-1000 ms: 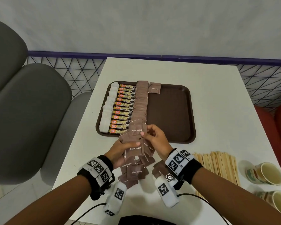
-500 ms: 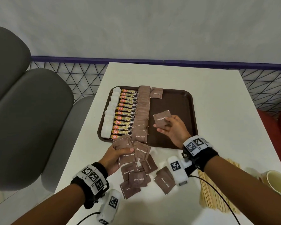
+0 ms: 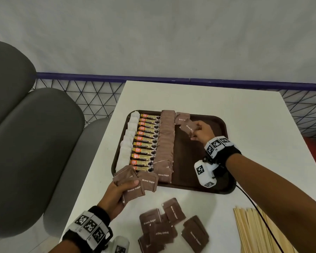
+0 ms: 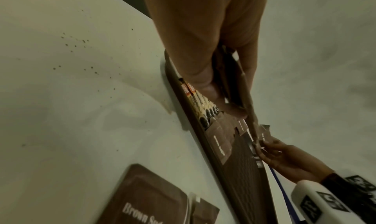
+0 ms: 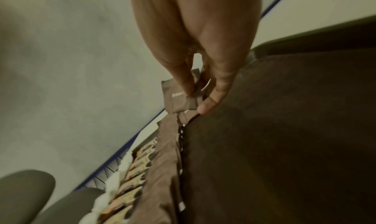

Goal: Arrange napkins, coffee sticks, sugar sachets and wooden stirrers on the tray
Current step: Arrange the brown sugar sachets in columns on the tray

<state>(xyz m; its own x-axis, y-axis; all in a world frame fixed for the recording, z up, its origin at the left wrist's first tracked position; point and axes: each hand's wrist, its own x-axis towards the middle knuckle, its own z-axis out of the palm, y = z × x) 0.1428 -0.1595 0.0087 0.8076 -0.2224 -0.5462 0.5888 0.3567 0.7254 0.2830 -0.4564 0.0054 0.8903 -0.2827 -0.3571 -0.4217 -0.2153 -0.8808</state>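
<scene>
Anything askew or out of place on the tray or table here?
Nothing damaged or spilled. Loose brown sugar sachets lie jumbled at mixed angles on the table, off the tray; wooden stirrers also sit unplaced.

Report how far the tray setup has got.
Done: napkins, coffee sticks and one sugar column line the tray. In hand: right hand placing a sachet; left hand holds more. Left: loose sachets and stirrers.
</scene>
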